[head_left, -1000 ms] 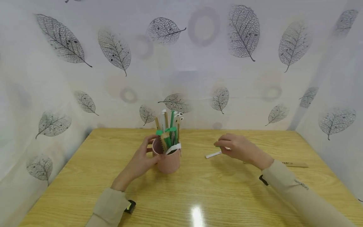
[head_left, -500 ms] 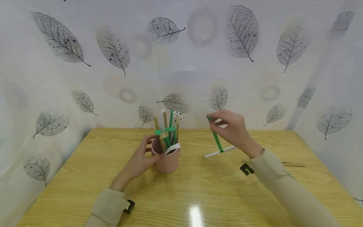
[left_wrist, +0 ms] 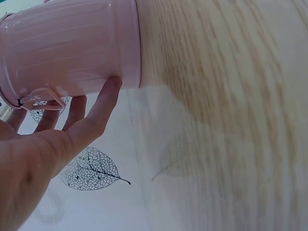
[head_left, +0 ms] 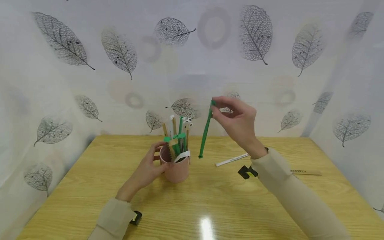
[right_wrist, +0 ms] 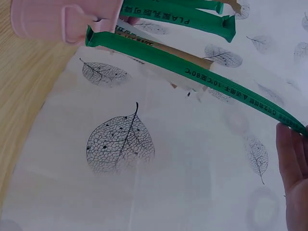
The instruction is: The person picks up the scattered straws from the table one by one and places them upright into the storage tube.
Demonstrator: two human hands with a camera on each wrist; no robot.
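Left hand [head_left: 147,171] wraps the pink ribbed metal pot [head_left: 176,168] of wrapped sticks, steadying it on the wooden table [head_left: 192,206]. Right hand [head_left: 235,121], raised with wrist bent, pinches the long green paper-wrapped stick [head_left: 205,130] by its top, hanging nearly upright just right of the pot, probably lining up with the rim

You have one pink cup [head_left: 177,168] on the table [head_left: 210,200]. Inside this cup you see several wrapped sticks [head_left: 178,138], too crowded to count exactly. To the right of the cup, you have one green stick [head_left: 205,130] in the air, one white stick [head_left: 232,160] lying flat, and one wooden-coloured stick [head_left: 306,172] farther away.
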